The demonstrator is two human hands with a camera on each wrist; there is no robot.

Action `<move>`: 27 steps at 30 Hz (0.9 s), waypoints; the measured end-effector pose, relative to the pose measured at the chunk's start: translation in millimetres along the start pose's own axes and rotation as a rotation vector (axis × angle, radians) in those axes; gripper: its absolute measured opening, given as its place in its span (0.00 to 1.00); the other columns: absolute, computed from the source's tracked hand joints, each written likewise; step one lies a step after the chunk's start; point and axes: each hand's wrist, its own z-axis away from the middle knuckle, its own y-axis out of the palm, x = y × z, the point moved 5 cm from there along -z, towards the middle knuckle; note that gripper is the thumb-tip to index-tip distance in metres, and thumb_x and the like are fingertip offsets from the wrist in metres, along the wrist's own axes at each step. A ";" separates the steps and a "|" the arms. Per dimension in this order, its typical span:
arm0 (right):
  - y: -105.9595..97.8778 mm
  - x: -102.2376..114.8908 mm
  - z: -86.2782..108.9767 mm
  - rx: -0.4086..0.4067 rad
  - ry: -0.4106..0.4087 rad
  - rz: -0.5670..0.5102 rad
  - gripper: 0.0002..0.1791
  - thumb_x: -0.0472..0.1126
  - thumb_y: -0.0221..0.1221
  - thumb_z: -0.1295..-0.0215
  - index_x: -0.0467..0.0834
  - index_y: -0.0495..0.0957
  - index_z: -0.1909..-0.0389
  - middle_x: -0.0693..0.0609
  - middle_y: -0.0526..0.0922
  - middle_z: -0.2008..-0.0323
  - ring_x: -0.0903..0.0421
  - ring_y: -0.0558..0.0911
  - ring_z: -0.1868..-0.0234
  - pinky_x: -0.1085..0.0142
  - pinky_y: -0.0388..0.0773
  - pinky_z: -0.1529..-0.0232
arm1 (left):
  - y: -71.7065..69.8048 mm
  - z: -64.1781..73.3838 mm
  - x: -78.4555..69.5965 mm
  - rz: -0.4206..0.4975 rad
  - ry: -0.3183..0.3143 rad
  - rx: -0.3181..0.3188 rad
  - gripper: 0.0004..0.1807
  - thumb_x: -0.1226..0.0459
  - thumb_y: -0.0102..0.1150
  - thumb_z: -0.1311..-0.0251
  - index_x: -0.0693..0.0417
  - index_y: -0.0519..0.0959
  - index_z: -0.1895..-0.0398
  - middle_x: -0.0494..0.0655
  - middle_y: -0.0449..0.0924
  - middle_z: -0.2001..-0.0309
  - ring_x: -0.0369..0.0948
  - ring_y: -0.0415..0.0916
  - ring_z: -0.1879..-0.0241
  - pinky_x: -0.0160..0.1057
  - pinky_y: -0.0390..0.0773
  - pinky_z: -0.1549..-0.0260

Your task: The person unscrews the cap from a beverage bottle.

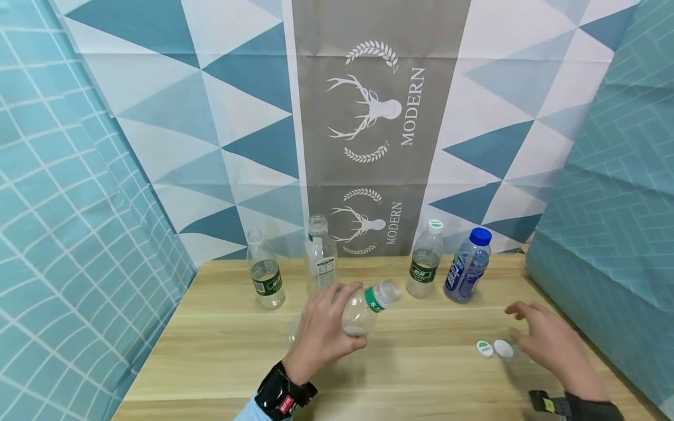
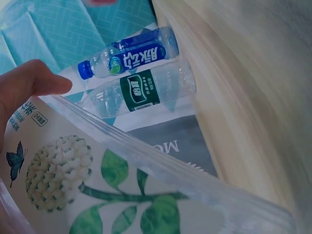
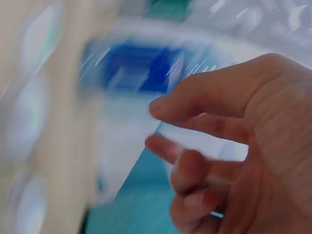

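My left hand [image 1: 323,327] grips a clear plastic bottle [image 1: 361,311] with a green neck band. The bottle is tilted, its uncapped mouth pointing right; in the left wrist view its white label [image 2: 117,195] bears a flower cluster and leaves. Over the table's right side, my right hand [image 1: 547,339] has loosely bent fingers with nothing between them, as the right wrist view also shows. Just left of it lie white caps, one with a green print [image 1: 484,349] and a plain one [image 1: 503,349]. A third cap beside them is partly hidden by the hand.
Along the back of the wooden table [image 1: 210,339] stand an uncapped green-label bottle [image 1: 266,275], an uncapped clear bottle [image 1: 321,257], a white-capped green-label bottle [image 1: 425,263] and a blue-capped bottle [image 1: 467,269]. Patterned cloth walls [image 1: 253,146] enclose the back and sides.
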 end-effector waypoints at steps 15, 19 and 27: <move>-39.8 123.4 -1.4 -0.226 -0.365 -0.238 0.08 0.33 0.67 0.41 0.50 0.83 0.67 0.62 0.79 0.77 0.67 0.68 0.79 0.70 0.66 0.78 | 33.0 -11.1 17.9 0.601 -0.277 -0.029 0.54 0.57 0.86 0.63 0.45 0.66 0.29 0.47 0.79 0.40 0.43 0.81 0.47 0.48 0.85 0.51; -42.1 119.4 0.1 -0.237 -0.357 -0.254 0.09 0.32 0.67 0.41 0.50 0.82 0.68 0.61 0.79 0.78 0.67 0.68 0.80 0.70 0.66 0.78 | 59.1 -38.3 22.7 0.761 -0.342 -0.056 0.57 0.55 0.85 0.60 0.47 0.61 0.27 0.51 0.75 0.36 0.47 0.79 0.42 0.58 0.81 0.43; -39.3 118.8 2.3 -0.219 -0.386 -0.298 0.06 0.33 0.67 0.39 0.48 0.82 0.68 0.62 0.78 0.78 0.67 0.68 0.79 0.70 0.66 0.78 | 103.4 -86.6 41.3 0.694 -0.440 -0.166 0.60 0.55 0.86 0.62 0.46 0.57 0.26 0.54 0.68 0.27 0.53 0.70 0.30 0.62 0.70 0.32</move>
